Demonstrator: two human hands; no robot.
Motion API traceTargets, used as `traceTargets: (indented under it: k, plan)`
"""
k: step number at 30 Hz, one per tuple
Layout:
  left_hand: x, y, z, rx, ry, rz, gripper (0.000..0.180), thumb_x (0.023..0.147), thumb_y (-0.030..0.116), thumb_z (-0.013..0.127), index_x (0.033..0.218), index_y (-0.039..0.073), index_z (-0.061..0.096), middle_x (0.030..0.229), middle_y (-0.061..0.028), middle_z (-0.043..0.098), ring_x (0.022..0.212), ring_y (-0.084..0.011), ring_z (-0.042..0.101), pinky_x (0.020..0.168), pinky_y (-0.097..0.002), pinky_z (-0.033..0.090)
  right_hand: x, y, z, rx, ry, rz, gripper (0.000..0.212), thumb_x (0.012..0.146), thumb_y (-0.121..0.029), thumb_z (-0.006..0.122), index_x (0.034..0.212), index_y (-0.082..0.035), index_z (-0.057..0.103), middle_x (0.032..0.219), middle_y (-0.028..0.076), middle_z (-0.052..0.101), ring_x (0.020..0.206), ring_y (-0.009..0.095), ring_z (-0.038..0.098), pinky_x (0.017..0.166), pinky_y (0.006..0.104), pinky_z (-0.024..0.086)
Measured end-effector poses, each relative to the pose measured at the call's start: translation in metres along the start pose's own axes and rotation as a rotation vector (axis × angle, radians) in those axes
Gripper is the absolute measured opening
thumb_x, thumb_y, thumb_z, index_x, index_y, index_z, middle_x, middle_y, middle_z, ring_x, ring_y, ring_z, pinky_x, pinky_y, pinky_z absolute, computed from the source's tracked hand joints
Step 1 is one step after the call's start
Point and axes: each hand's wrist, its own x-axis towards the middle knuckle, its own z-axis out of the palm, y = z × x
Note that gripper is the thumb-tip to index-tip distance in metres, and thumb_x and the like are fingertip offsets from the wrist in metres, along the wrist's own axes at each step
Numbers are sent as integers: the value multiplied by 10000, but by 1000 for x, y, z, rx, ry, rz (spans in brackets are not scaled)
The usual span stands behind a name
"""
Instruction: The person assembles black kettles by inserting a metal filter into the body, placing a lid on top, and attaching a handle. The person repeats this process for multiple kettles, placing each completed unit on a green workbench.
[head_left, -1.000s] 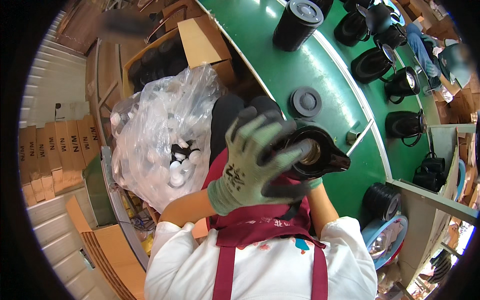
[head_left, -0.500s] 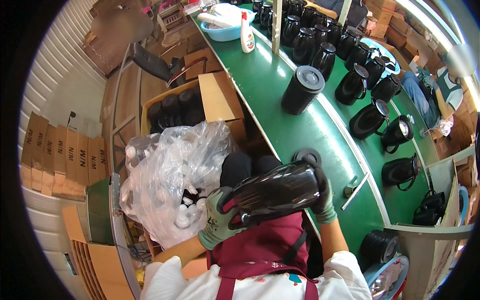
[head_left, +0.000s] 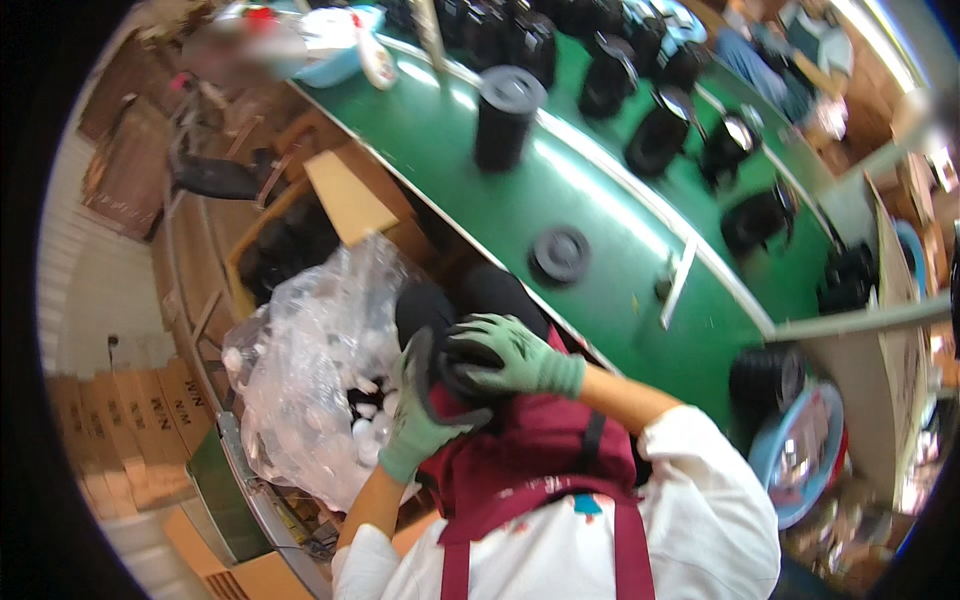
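Both my hands wear light green gloves with dark coated palms, and they are together over my lap. A black glossy jug (head_left: pixel 455 380) is between them, mostly hidden by the gloves and blurred. My left hand (head_left: pixel 425 400) wraps its near left side, by a dark curved part that looks like the handle. My right hand (head_left: pixel 505 355) closes over its top from the right. On the green table beyond lies a round black lid (head_left: pixel 560 255). Farther off stands a stack of black lids (head_left: pixel 505 125).
A clear plastic bag of white parts (head_left: pixel 300 360) sits left of my knees, beside a carton holding dark pieces (head_left: pixel 285 245). Several black jugs (head_left: pixel 655 135) stand along the table's far side. A blue basin (head_left: pixel 800 455) is at right; a person (head_left: pixel 790 60) sits beyond.
The jug has gone from lying across both hands to being mostly hidden between them. My right hand has moved left, over it. The view has shifted, uncovering the lid on the table.
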Motion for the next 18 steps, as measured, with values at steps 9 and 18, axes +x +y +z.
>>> traceTargets:
  k: [9,18]
  plan:
    - [-6,-39,43,-22,268,173,834,629,344,974,1332,75,616,1360,-155,609,1310,-412,549,1109,-508,452,-161,96,-134,-893,676,934,932,805,-414,819,1519,-7,381,1379,324,537,1230,490,561,1041,539,474]
    - [-46,-86,52,-106,328,-83,924,644,447,966,1361,58,531,1381,-142,550,1266,-345,548,1071,-453,469,-58,49,-94,369,270,799,652,936,23,620,1559,-74,455,1254,89,681,1003,123,685,614,230,486]
